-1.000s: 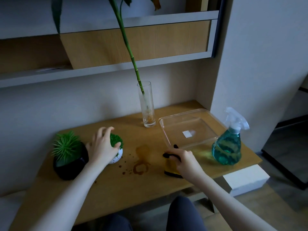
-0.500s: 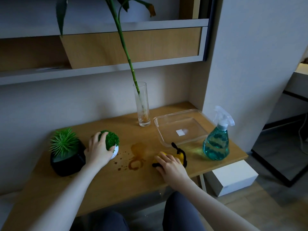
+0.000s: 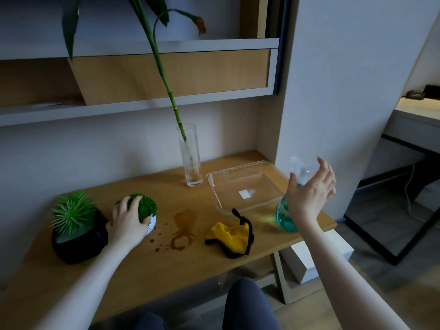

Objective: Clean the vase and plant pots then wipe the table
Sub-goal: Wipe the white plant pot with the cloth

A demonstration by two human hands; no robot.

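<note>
My left hand (image 3: 127,219) grips a small white pot (image 3: 152,223) with a round green plant, at the left of the wooden table (image 3: 166,263). To its left stands a black pot (image 3: 78,241) with a spiky plant. A tall glass vase (image 3: 191,158) holding a bamboo stem stands at the back. A yellow cloth (image 3: 229,236) with black trim lies near the front edge, held by no hand. My right hand (image 3: 309,191) hovers open in front of a teal spray bottle (image 3: 283,214), its fingers spread and apart from the bottle. A brown stain (image 3: 183,228) marks the table's middle.
A clear plastic tray (image 3: 245,186) sits at the back right beside the bottle. Shelves (image 3: 142,101) overhang the table's rear. A wall (image 3: 345,91) rises at the right. A white box (image 3: 309,260) stands on the floor under the table's right end.
My right hand let go of the yellow cloth, which now lies on the table, and moved up and right to the spray bottle. My left hand stayed on the small white pot.
</note>
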